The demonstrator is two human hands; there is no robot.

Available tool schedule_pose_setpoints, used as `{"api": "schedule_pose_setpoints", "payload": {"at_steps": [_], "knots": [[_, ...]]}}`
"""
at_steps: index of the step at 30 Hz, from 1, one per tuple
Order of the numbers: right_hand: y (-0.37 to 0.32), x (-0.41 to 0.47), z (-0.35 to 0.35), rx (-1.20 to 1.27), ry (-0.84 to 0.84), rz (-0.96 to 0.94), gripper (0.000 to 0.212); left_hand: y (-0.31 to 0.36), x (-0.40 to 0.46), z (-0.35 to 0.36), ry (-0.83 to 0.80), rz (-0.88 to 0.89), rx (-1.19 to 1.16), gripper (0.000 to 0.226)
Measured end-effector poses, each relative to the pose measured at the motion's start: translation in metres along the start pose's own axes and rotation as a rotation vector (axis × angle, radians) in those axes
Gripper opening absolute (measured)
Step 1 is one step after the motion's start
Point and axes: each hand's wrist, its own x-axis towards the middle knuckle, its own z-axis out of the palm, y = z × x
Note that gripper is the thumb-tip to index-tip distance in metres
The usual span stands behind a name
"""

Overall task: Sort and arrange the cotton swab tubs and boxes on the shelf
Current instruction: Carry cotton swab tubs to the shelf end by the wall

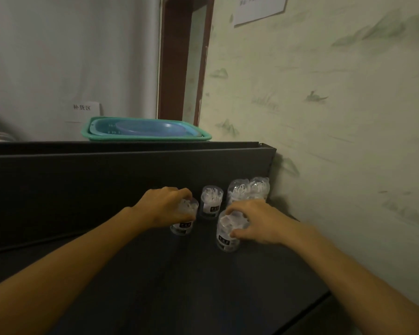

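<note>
**Both hands on tubs at the shelf's right end**

On the dark shelf (155, 286), the right hand (259, 223) curls its fingers and thumb round the top of the near tub (226, 234), a clear cylinder with a dark label, standing upright. It is the closest tub to the shelf's front edge. To the left and a little farther back, the left hand (166, 207) grips a second tub (183, 220) from above, fingers wrapped over its lid; this tub is also upright on the shelf.

Beyond and between the two hands stands a third tub (211, 201), untouched, close to the shelf's back panel (107, 180). Right of it, in the shelf's back right corner against the wall (324, 117), sit two more tubs (248, 191), just beside each other, partly hidden behind the right hand.

On top of the back panel rests a green tray (145, 137) holding a blue basin (150, 128). Behind it hangs a white curtain (70, 56) with a small paper label (82, 108).
</note>
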Motion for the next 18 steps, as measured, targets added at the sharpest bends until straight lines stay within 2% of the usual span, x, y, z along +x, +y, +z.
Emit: {"api": "schedule_pose_setpoints", "payload": {"at_steps": [9, 14, 18], "knots": [[0.016, 0.042, 0.002, -0.029, -0.065, -0.131, 0.045, 0.002, 0.023, 0.016, 0.074, -0.089, 0.090, 0.062], [0.029, 0.061, -0.003, -0.060, -0.124, -0.240, 0.046, 0.017, 0.026, 0.018, 0.147, -0.206, 0.138, 0.063], [0.036, 0.066, -0.008, -0.180, -0.117, -0.343, 0.047, 0.032, 0.022, 0.020, 0.180, -0.310, 0.132, 0.061]]}}
